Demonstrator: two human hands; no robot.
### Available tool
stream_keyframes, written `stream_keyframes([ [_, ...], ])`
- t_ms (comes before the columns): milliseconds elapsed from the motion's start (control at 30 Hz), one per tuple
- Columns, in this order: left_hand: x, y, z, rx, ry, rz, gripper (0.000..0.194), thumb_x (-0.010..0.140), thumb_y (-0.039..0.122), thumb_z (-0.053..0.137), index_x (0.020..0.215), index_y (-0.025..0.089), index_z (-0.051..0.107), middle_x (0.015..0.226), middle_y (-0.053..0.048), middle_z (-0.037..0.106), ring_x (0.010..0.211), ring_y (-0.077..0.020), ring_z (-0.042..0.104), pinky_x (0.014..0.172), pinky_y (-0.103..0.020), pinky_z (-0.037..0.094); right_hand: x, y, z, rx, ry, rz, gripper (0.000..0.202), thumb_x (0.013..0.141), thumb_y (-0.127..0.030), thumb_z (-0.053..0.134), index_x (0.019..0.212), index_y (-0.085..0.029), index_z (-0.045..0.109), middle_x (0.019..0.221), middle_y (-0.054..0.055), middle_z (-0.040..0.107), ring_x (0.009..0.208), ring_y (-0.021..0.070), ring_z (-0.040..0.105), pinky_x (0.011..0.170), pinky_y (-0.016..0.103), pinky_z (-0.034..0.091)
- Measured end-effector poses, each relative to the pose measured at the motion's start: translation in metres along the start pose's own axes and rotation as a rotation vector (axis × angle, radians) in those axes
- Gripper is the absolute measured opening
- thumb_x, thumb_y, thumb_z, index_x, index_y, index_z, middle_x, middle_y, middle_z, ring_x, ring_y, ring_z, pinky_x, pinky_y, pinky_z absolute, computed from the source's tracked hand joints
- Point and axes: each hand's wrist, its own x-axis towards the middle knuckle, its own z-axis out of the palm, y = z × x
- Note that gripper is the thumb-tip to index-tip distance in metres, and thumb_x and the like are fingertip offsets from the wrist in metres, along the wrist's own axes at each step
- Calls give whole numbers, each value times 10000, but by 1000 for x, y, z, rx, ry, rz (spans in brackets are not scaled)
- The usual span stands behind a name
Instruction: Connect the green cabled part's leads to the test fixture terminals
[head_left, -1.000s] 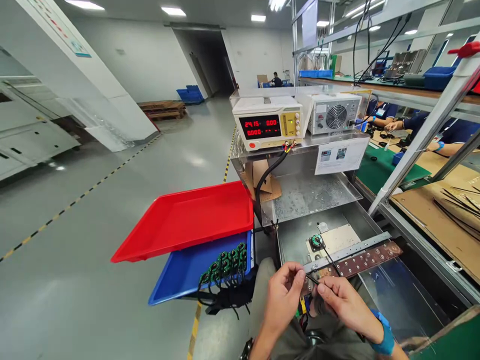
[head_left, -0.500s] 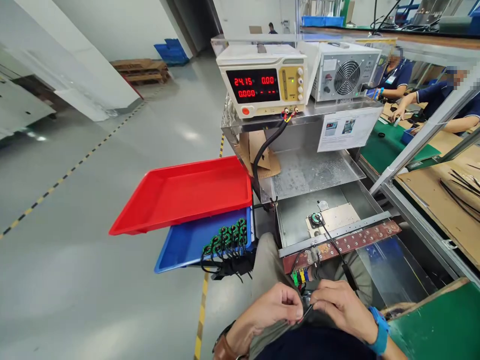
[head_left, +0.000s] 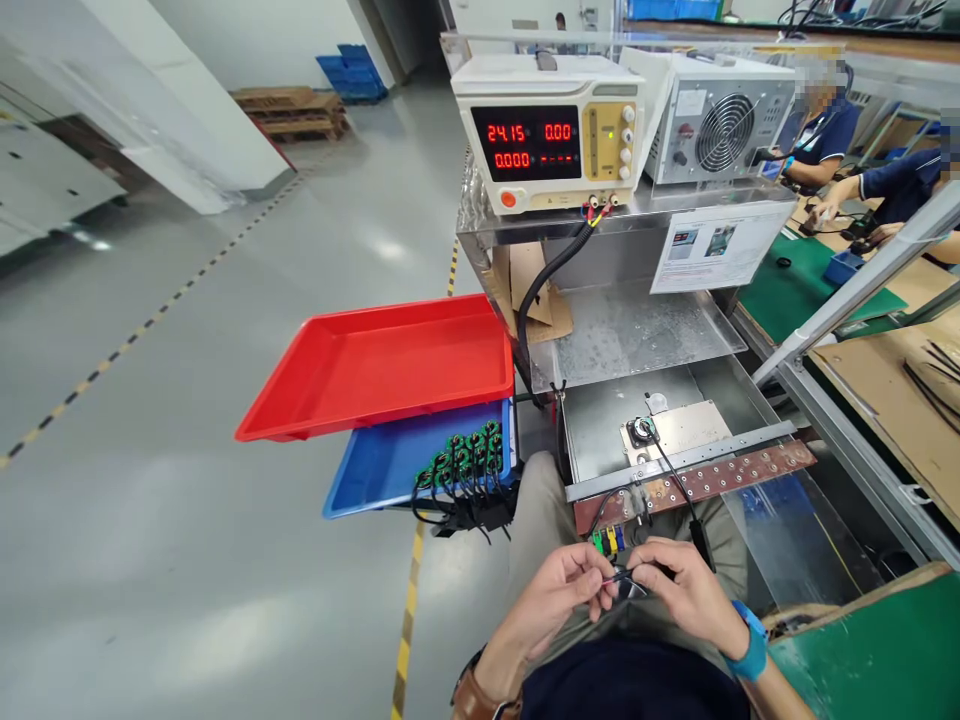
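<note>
Left hand (head_left: 559, 590) and right hand (head_left: 679, 590), fingertips pressed together, pinch the 2 ends of a thin black wire (head_left: 626, 574) over the lap, just below the near edge of the metal tray (head_left: 600, 440). 1 small round part (head_left: 641, 431) sits on a plate in that tray, a black lead running from it toward the hands. 1 blue tray (head_left: 375, 470) with green parts at its right edge lies under 1 red tray (head_left: 375, 365); power supply (head_left: 551, 130) on the top shelf reads 24.15.
</note>
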Motion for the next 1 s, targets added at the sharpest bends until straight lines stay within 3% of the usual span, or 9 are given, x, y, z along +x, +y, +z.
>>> stream_keyframes([
  [167,6,-17,-9,-187,-2,-144,419,602,390,944,755,106,678,666,-66,683,541,-115,621,486,-188,461,3,6,0,32,-57,2,362,996,-471,582,845,-173,719,805,22,689,764,137,577,718,239,393],
  [300,10,-34,-14,-369,110,-209,374,612,293,938,761,119,642,638,-1,635,560,-66,611,540,-140,467,3,10,6,33,-49,43,343,993,-456,582,875,-167,726,849,32,709,791,151,603,746,245,421],
  [433,18,-46,-16,-476,224,-193,325,721,284,874,776,128,594,590,46,558,468,-26,504,440,-115,375,2,8,19,-19,2,108,335,1004,-418,541,888,-157,715,812,27,702,754,153,602,705,247,413],
  [533,21,-46,-18,-514,272,-173,264,828,267,783,780,138,558,590,56,526,443,-17,458,396,-105,305,3,5,28,-76,18,125,318,1013,-378,509,908,-158,713,804,17,698,733,144,595,696,245,400],
  [800,18,-30,-19,-521,193,-367,230,986,243,531,792,119,539,614,80,367,430,2,362,422,-65,301,5,12,28,12,12,116,337,1000,-418,525,898,-154,708,809,22,684,738,144,570,686,236,400],
  [900,23,-37,-16,-398,268,-301,224,938,266,618,780,129,537,619,69,410,447,-4,378,441,-80,324,3,14,29,-16,54,147,360,1005,-440,508,898,-155,701,769,18,665,709,144,558,672,238,398],
  [1000,29,-47,-15,-191,442,-78,349,833,440,753,833,154,552,624,65,490,469,-33,442,444,-122,334,3,14,35,-113,145,200,371,1011,-445,477,860,-165,668,713,11,640,652,143,548,640,243,381],
])
